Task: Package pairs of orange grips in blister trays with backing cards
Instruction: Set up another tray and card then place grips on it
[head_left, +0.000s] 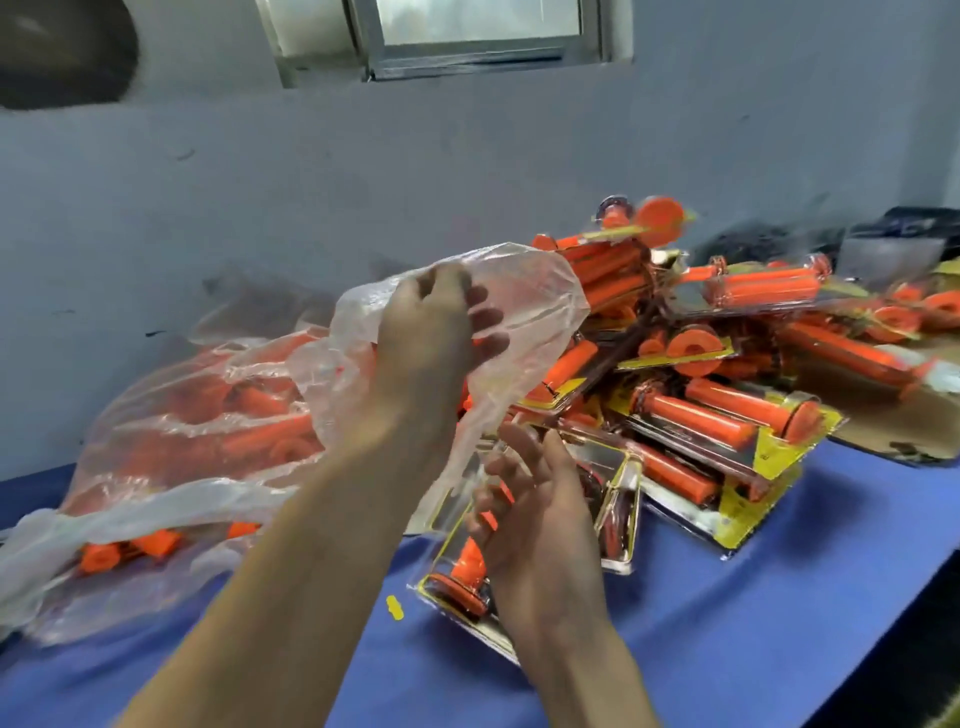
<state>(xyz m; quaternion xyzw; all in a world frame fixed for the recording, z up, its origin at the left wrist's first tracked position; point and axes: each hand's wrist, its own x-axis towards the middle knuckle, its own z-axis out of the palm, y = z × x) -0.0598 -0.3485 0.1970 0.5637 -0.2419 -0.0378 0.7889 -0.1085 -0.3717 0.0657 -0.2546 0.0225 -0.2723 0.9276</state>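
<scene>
My left hand (431, 338) is raised above the table and grips the rim of a clear plastic bag (171, 447) that lies at the left, full of loose orange grips. My right hand (540, 525) is lower, closed around an orange grip (470, 561) that lies in a clear blister tray (613, 514) on a yellow backing card. A heap of packed blister trays (727, 374) with orange grips and yellow cards rises behind and to the right of both hands.
The blue table (779, 623) runs to an edge at the lower right. A grey wall stands close behind. Flat cardboard (883, 431) lies at the right. A small yellow scrap (395, 608) lies near the tray. Dark objects sit at the far right.
</scene>
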